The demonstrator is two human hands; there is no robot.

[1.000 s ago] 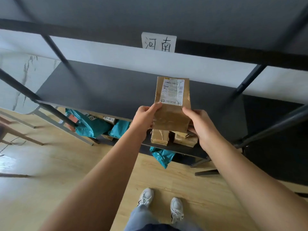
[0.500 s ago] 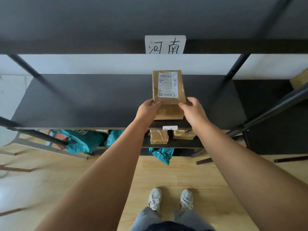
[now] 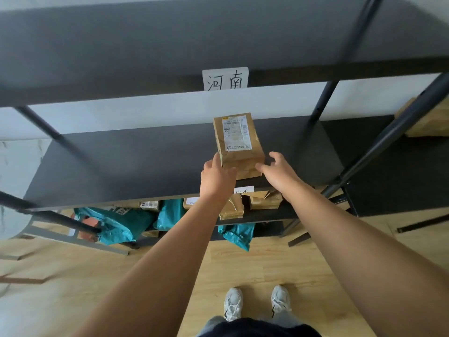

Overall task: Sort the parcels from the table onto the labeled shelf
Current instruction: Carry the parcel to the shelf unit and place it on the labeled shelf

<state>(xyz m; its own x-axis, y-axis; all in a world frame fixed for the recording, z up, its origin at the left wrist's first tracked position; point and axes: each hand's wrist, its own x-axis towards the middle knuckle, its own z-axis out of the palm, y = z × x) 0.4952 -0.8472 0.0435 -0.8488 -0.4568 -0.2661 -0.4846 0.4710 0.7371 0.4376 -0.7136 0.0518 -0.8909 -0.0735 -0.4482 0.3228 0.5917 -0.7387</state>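
Note:
A brown paper parcel (image 3: 239, 144) with a white shipping label lies flat on the dark middle shelf (image 3: 136, 166), below the white handwritten shelf label (image 3: 225, 79). My left hand (image 3: 217, 177) grips its near left corner, thumb on top and fingers along the left edge. My right hand (image 3: 277, 170) is at the near right corner with its fingers spread and lifted; only the thumb tip touches the parcel.
The lower shelf holds brown parcels (image 3: 264, 200) and teal plastic mailers (image 3: 116, 222), behind a second small label (image 3: 240, 190). Dark shelf posts (image 3: 388, 135) rise on the right. A cardboard box (image 3: 427, 120) sits far right. Below are the wooden floor and my shoes.
The parcel went from upright in both hands to lying flat on the middle shelf, pushed further in. My right hand has opened and let go of it.

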